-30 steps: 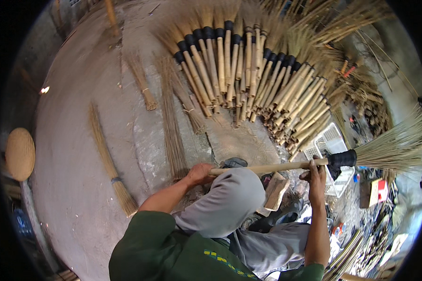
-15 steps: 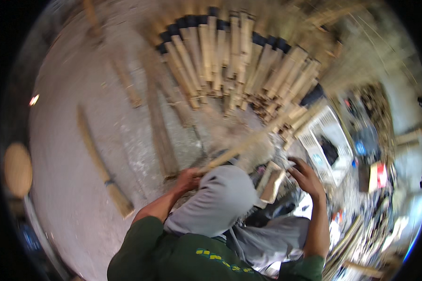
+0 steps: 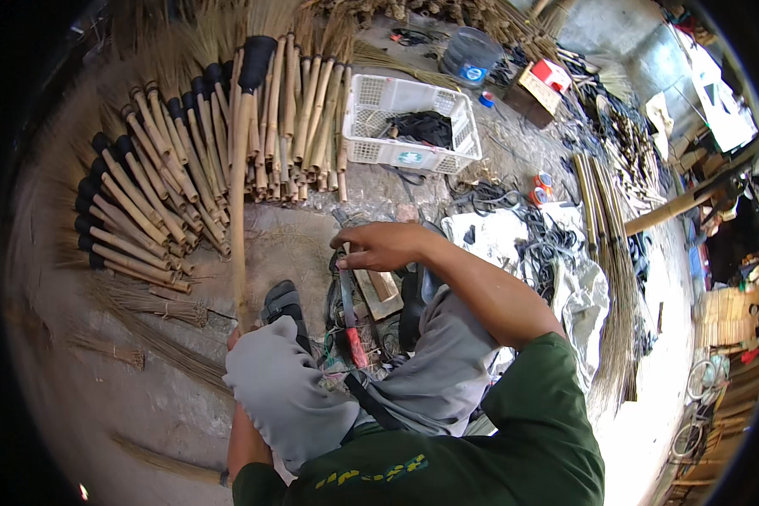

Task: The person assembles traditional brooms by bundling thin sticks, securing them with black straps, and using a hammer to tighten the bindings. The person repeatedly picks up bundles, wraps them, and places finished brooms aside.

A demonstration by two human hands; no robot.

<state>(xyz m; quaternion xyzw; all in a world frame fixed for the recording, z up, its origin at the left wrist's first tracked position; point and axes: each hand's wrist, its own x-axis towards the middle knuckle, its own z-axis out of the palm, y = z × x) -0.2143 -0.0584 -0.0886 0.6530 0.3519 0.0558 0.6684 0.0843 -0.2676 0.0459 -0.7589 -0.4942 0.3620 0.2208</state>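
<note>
A long broom with a pale bamboo handle (image 3: 239, 194) and a black-wrapped neck stands out in front of me on the left. My left hand (image 3: 234, 339), mostly hidden by my grey-clad knee, grips the handle's lower end. My right hand (image 3: 378, 246) is over the ground between my feet, fingers loosely curled and apart. Just below its fingertips lies a knife (image 3: 357, 347) with a red handle, blade pointing toward the hand; whether they touch is unclear. Beside the blade is a wooden block (image 3: 381, 287). A dark sandal (image 3: 283, 304) shows on my left foot.
Several bamboo-handled brooms (image 3: 148, 198) fan out at the left and far side. A white plastic crate (image 3: 413, 160) holds black material. Beyond it stand a clear plastic jug (image 3: 471, 57) and a box (image 3: 535, 93). Black strips (image 3: 548, 257) and a bundle of long brooms (image 3: 607, 253) lie right.
My view has swung to the right. The broom in my left hand now points away from me, not rightward. My right hand has come inward over the knife.
</note>
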